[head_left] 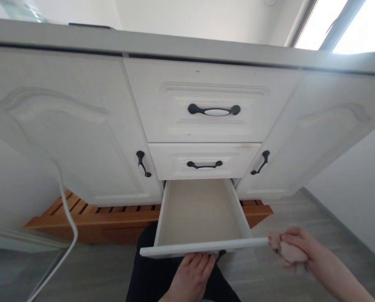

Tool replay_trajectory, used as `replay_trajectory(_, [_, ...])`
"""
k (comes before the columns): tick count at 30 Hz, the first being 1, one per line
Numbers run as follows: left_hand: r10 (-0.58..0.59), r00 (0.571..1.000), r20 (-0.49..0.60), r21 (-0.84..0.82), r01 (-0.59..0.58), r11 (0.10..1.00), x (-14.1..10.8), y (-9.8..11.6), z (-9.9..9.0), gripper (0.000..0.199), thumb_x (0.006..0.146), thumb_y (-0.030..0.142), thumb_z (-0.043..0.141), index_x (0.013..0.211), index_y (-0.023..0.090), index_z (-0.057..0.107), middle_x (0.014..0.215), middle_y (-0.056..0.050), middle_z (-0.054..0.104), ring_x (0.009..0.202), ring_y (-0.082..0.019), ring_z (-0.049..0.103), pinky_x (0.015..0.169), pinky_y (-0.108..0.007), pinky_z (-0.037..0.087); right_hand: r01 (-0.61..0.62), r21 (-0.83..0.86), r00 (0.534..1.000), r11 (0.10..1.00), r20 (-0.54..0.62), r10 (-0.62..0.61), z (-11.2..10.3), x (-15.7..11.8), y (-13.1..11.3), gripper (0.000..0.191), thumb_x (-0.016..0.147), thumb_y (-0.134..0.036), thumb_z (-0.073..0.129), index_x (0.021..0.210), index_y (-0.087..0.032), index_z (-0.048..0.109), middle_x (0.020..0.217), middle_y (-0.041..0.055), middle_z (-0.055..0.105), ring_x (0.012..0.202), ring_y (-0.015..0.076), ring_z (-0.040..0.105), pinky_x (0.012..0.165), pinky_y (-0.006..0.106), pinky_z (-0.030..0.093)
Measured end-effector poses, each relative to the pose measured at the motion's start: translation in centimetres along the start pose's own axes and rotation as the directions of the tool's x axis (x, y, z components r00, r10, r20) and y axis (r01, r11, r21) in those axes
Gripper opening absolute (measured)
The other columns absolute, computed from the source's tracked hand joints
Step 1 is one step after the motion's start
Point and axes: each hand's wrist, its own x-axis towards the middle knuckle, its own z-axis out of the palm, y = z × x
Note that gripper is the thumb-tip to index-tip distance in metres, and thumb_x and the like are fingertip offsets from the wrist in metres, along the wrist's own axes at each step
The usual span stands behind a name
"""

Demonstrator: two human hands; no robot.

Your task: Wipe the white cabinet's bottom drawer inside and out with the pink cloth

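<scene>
A white drawer stands pulled out below two closed drawers, and its inside shows no contents. My left hand is at the outer face of its front panel, fingers wrapped over the black handle, only part of which shows. Past the panel's right end, my right hand is closed on a crumpled pinkish cloth. The cloth is blurred and lies close to the panel's right corner; whether it touches is unclear.
White cabinet doors with black handles flank the drawers. A wooden slatted bench sits low behind the open drawer. A white cable hangs at the left. Above runs the countertop edge, with a window at upper right.
</scene>
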Motion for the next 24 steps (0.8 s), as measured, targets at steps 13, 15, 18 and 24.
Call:
replay_trajectory(13, [-0.072,0.973,0.221,-0.155,0.108,0.982,9.3,-10.2,-1.6,0.070,0.092,0.035,0.053,0.155,0.022,0.026,0.149,-0.010,0.051,0.132,-0.026,0.048,0.112,-0.041,0.030,0.460,-0.226,0.742,0.859,-0.432,-0.512,8.1,4.3,3.4,0.037,0.071,-0.040,0.067,0.102,-0.021,0.076,0.118,0.0139,0.068,0.110,0.0391,0.062,0.102,0.063,0.044])
replay_trajectory(15, [-0.065,0.971,0.228,-0.205,0.113,0.972,10.9,-12.3,-1.9,0.072,0.087,0.032,0.057,0.153,0.024,0.029,0.148,-0.009,0.052,0.132,-0.025,0.049,0.114,-0.040,0.029,0.505,-0.228,0.719,0.833,-0.424,-0.551,9.1,4.9,2.4,0.036,0.073,-0.038,0.067,0.104,-0.022,0.076,0.122,0.0136,0.066,0.112,0.0377,0.061,0.102,0.061,0.045])
replay_trajectory(18, [-0.067,0.974,0.217,-0.227,0.117,0.967,12.9,-14.6,-1.8,0.072,0.081,0.030,0.061,0.149,0.025,0.035,0.145,-0.008,0.055,0.130,-0.026,0.052,0.113,-0.041,0.032,0.547,-0.243,0.697,0.801,-0.398,-0.596,9.7,5.5,2.5,0.033,0.077,-0.039,0.066,0.105,-0.024,0.078,0.126,0.0123,0.064,0.114,0.0347,0.062,0.098,0.052,0.051])
replay_trajectory(24, [-0.073,0.977,0.200,-0.253,0.123,0.959,14.8,-16.4,-1.1,0.071,0.076,0.031,0.066,0.143,0.025,0.044,0.138,-0.009,0.060,0.125,-0.029,0.057,0.109,-0.046,0.038,0.560,-0.278,0.724,0.780,-0.293,-0.624,9.8,6.8,4.8,0.036,0.075,-0.041,0.071,0.107,-0.026,0.079,0.119,0.0127,0.067,0.108,0.0367,0.065,0.091,0.053,0.055])
